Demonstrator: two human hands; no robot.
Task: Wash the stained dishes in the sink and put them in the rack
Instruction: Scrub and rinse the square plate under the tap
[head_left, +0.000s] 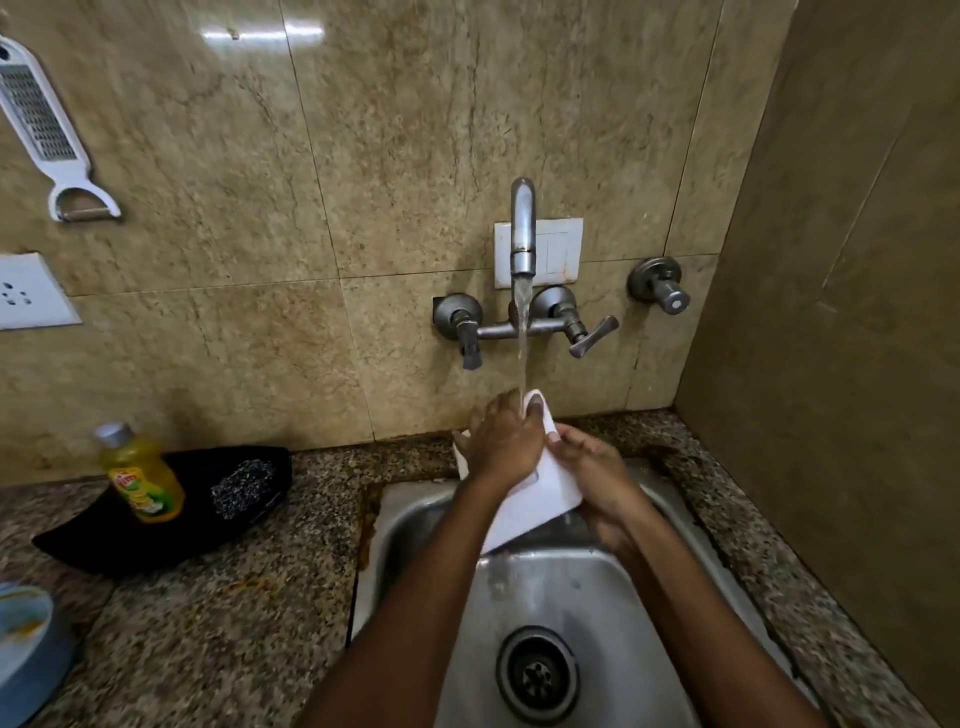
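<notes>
A white square plate (540, 493) is tilted on edge over the steel sink (566, 597), under the running stream from the tap (522, 228). My left hand (501, 441) lies over the plate's upper face, with the fingers spread across it and the water hitting near them. My right hand (597, 478) grips the plate's right edge, its thumb on the face. The plate's far side is hidden behind my hands.
A yellow dish-soap bottle (137, 475) and a steel scrubber (244, 488) sit on a black tray (130, 545) on the granite counter at left. A blue bowl (23, 639) is at the far left edge. The wall holds two tap handles and a grater (39, 119).
</notes>
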